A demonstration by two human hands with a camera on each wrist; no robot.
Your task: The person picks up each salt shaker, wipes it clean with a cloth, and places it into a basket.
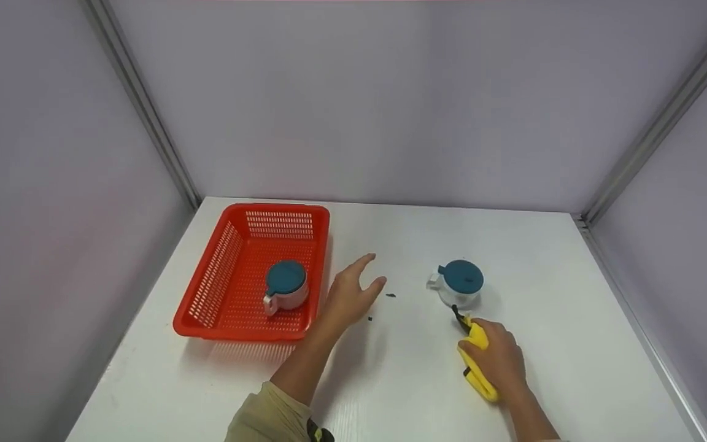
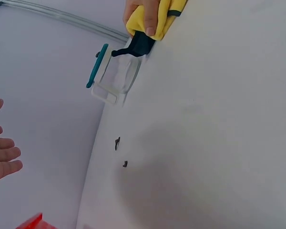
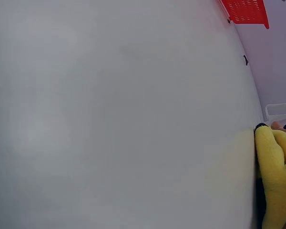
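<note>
My right hand (image 1: 501,356) grips a folded yellow cloth (image 1: 479,362) with dark edging, low over the white table. A dark tip of the cloth points at a clear cup with a teal lid (image 1: 464,276), just beyond that hand; the cup's handle faces left. My left hand (image 1: 351,294) is empty, fingers spread and thumb apart, to the right of a red basket (image 1: 323,264). In the left wrist view the cup's clear wall (image 2: 124,74) shows beside the cloth (image 2: 174,12). In the right wrist view the cloth (image 3: 274,181) lies along the right edge.
Inside the basket stands a second cup with a teal lid (image 1: 286,277), handle toward the front. Two small dark scraps, one farther back (image 1: 390,295) and one nearer (image 1: 370,318), lie on the table (image 1: 415,393) between the hands. Pale walls (image 1: 390,110) enclose the back and sides.
</note>
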